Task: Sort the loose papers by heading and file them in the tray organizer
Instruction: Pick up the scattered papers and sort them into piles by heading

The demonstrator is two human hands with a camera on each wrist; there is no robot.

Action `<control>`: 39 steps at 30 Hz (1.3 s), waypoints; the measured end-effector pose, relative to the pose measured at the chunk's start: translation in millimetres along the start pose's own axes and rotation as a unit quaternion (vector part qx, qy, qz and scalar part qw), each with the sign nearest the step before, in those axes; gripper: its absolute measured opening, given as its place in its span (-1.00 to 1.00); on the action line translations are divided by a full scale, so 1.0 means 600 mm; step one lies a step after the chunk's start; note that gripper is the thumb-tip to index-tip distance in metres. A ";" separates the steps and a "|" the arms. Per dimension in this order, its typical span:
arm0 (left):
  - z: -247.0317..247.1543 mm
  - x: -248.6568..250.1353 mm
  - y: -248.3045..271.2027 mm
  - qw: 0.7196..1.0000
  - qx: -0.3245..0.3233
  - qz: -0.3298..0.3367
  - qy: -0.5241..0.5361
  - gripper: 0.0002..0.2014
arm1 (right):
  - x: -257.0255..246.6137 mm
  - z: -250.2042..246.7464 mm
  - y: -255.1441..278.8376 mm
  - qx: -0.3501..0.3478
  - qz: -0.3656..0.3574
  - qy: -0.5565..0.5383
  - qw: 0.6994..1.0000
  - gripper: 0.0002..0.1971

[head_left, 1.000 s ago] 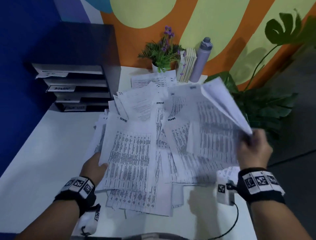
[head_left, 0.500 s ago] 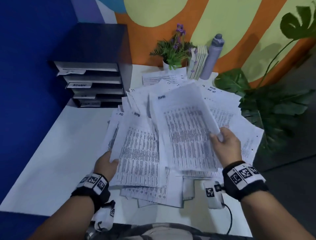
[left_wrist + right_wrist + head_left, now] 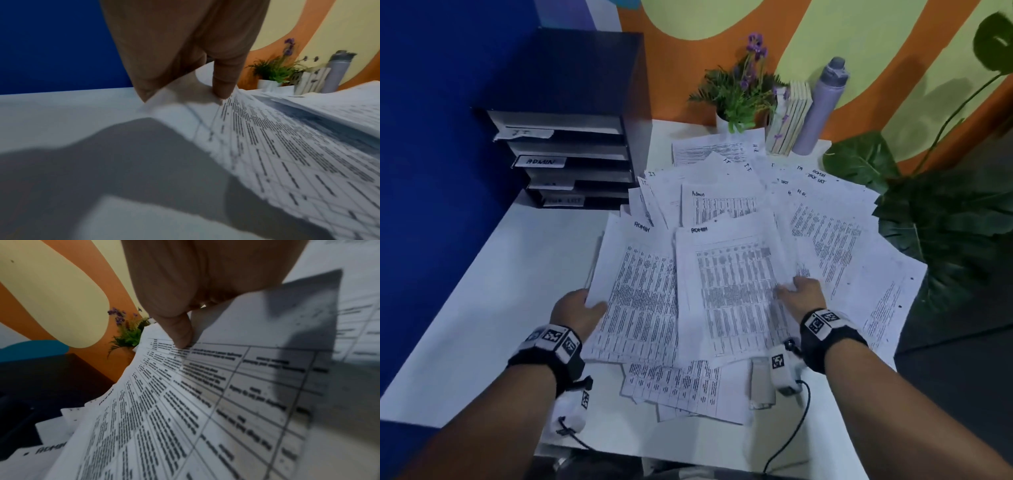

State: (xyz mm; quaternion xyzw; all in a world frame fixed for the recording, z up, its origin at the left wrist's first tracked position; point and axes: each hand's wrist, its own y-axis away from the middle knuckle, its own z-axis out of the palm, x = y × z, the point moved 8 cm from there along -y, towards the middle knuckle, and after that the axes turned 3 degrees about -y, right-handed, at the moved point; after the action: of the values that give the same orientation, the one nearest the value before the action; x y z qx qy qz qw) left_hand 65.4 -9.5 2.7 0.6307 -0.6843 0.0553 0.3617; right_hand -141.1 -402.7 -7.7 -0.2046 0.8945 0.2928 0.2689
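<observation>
A wide pile of loose printed papers (image 3: pixel 825 240) covers the white table (image 3: pixel 500 291), with handwritten headings such as ADMIN, IT and H.R. My left hand (image 3: pixel 582 308) grips the left edge of a stack headed ADMIN (image 3: pixel 637 284), thumb on top; the left wrist view shows the thumb (image 3: pixel 224 78) pressing on that stack (image 3: pixel 277 154). My right hand (image 3: pixel 799 296) pinches the right edge of another ADMIN sheet (image 3: pixel 729 291), which lies beside the stack. In the right wrist view the thumb (image 3: pixel 180 331) sits on this sheet (image 3: pixel 185 402). The black tray organizer (image 3: pixel 571 157) stands at the back left, its shelves labelled.
At the table's back edge stand a small potted plant with purple flowers (image 3: pixel 743 92), a few upright books (image 3: pixel 789 120) and a grey bottle (image 3: pixel 820 106). A large leafy plant (image 3: pixel 945 212) crowds the right side. Bare table lies left of the pile.
My right hand has carried the raised sheet leftward and lowered it onto the pile beside the left hand's ADMIN stack. The left hand has kept its hold.
</observation>
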 end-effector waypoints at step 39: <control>0.136 0.109 0.048 0.976 -0.140 -0.039 0.160 -0.54 | -0.114 0.079 0.019 -0.073 -0.103 -0.143 0.982 -0.71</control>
State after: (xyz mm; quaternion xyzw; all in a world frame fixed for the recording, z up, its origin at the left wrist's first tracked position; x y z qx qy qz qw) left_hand 8.4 -101.0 -9.2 0.5832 -0.5936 0.0451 0.5528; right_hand -77.0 -350.2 5.8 -0.2712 0.7971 0.3542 0.4069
